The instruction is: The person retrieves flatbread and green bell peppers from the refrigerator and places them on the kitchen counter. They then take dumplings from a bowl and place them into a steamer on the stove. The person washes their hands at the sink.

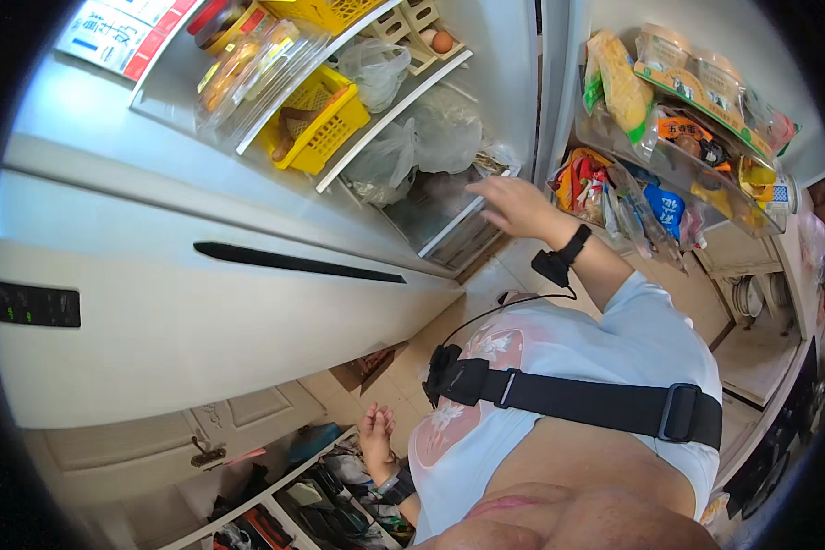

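My right hand (pixel 519 208) reaches to the front of a clear lower drawer (pixel 447 230) in the refrigerator. Its fingers lie over the right end of the drawer's white front rim, the thumb below; whether they grip it is hard to tell. Inside the drawer, knotted plastic bags (pixel 447 130) bulge towards the back. A yellow plastic basket (pixel 326 141) with brownish, root-like food stands on the shelf above. My left hand (pixel 378 433) hangs low at my side, fingers loosely curled and a little apart, with nothing visible in it.
To the right, the swung-out refrigerator door carries door bins (pixel 680 165) filled with packets and cups. Brown eggs (pixel 442 42) rest in a holder on an upper shelf. A closed lower door (pixel 199 323) lies left. Behind my left hand is a cluttered rack (pixel 323 495). A cable (pixel 515 300) runs from my right wrist.
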`<action>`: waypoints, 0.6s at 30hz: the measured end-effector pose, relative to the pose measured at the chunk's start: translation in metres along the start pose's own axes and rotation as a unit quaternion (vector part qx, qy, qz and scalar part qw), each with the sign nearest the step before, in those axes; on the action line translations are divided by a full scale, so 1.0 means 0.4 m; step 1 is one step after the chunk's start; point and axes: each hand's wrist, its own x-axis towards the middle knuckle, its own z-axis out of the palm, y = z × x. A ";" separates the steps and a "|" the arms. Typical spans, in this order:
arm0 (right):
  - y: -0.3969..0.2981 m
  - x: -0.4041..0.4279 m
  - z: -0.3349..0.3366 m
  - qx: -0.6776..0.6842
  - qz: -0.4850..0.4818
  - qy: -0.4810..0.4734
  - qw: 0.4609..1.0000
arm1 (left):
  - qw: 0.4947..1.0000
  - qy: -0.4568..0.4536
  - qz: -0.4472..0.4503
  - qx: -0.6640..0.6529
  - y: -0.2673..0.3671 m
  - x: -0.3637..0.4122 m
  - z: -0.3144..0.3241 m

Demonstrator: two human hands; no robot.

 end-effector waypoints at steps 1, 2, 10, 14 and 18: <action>0.012 0.014 0.021 0.012 -0.008 -0.018 1.000 | 1.000 0.002 -0.003 -0.005 0.002 0.004 0.008; 0.024 0.027 0.039 0.024 -0.016 -0.036 0.999 | 1.000 0.003 -0.006 -0.011 0.004 0.007 0.015; 0.075 0.108 0.128 0.054 -0.008 -0.090 0.995 | 0.999 0.034 -0.019 -0.030 0.011 0.011 0.049; 0.089 0.140 0.160 0.069 -0.023 -0.123 0.990 | 0.998 0.039 -0.030 -0.025 0.009 -0.012 0.058; 0.101 0.173 0.186 0.086 -0.037 -0.128 0.987 | 0.997 0.061 -0.030 -0.044 -0.003 -0.014 0.073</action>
